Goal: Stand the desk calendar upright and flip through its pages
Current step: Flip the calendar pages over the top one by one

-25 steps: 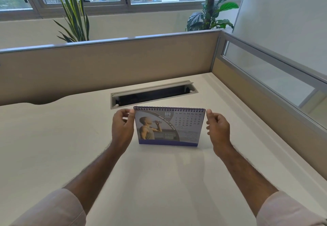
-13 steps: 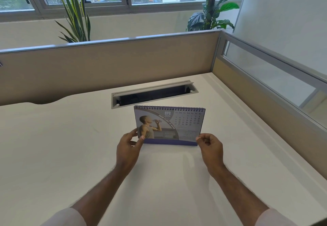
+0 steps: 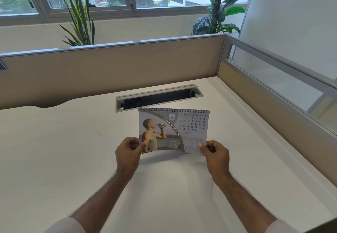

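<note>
- The front page [image 3: 174, 129] of the desk calendar is now lifted off its base, its lower edge raised and bowed above the desk [image 3: 54, 159], where earlier it lay flat against the stand.
- The left hand [image 3: 127, 153], earlier at the upper left edge, is now pinched on the page's lower left corner.
- The right hand [image 3: 216, 153] is likewise moved down to the lower right corner, thumb on the page.

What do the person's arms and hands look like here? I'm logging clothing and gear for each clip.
Both hands, left hand and right hand, are bare: no gloves, rings, watch or bands visible. Forearms are uncovered. Pale, off-white sleeves sit pushed up near the elbows at the bottom edge of the frame.
</note>
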### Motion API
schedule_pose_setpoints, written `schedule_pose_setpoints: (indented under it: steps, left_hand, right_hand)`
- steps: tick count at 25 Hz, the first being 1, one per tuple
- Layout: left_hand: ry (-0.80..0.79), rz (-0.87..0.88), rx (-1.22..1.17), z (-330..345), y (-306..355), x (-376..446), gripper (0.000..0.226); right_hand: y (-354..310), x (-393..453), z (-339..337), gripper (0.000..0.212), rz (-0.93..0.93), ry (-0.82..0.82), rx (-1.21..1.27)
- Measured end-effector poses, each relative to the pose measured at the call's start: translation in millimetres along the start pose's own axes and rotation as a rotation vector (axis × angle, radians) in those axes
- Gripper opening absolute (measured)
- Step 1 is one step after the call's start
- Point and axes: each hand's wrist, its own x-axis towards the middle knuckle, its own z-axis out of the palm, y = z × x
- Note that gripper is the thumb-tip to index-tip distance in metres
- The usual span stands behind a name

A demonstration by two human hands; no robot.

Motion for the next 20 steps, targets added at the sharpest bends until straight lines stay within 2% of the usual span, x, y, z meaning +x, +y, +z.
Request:
schedule_pose_setpoints:
  steps: [6, 10, 15, 17, 20]
  left_hand:
    - [-0.010, 0.009, -0.112, -9.6, 3.5, -11.2, 0.012]
    - [0.006, 0.083, -0.011, -16.1, 7.4, -14.5, 0.021]
    - [-0.044, 0.083, -0.001, -22.7, 14.4, -19.8, 0.040]
    - [-0.007, 0.107, -0.001, -26.3, 17.0, -23.2, 0.037]
    - [0.073, 0.153, 0.001, -27.9, 23.5, -27.7, 0.017]
  right_hand:
    - [-9.4, -10.8, -7.5, 0.019, -0.030, -0.020, 0.017]
    - [-14.6, -19.7, -10.2, 0.021, -0.097, -0.048, -0.007]
    - [-22.3, -29.3, -9.6, 0.042, -0.150, -0.004, -0.081]
    - [-26.8, -33.9, -9.9, 0.046, -0.166, -0.003, -0.096]
    - [-32.7, -37.3, -10.4, 0.044, -0.174, -0.004, -0.093]
